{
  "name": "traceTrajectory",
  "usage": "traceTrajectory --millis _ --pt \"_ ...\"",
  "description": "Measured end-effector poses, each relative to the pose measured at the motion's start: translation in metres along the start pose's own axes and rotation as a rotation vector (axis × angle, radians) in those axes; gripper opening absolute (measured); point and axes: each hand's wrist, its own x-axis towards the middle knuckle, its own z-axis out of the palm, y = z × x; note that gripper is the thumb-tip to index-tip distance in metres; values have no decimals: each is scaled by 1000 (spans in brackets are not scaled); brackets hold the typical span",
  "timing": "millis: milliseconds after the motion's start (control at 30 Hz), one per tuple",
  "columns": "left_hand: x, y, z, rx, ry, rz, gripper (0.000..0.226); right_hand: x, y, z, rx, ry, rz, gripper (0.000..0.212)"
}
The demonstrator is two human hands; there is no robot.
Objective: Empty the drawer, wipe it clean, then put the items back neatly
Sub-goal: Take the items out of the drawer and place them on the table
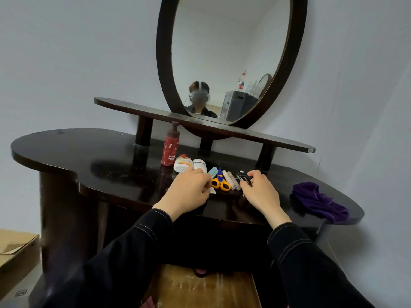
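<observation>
now near tabletop [66, 152] edge: left hand [189, 193] curled, hold unclear; right hand [260, 192] fingers clamp black clip [243, 176].

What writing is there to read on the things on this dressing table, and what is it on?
"MAKE SENS" on the red bottle, with the end of the word turning out of view.
"理然" higher up on the same bottle.
The white bottle has a label too blurred to read.
</observation>
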Motion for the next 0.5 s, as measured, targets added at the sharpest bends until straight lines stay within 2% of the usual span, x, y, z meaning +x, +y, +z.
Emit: traceTrajectory --millis 167,400,500 --pt "-1 -2 4 59 98 -64 10 -4 -3 2 -120 -35 -139 61" --pt "-5 1 -1 280 197 -260 19 -3 -2 3 -131 -33 -152 63" --pt "-5 -2 -1 216 137 -378 33 0 0 5 -126 -77 -164 66"
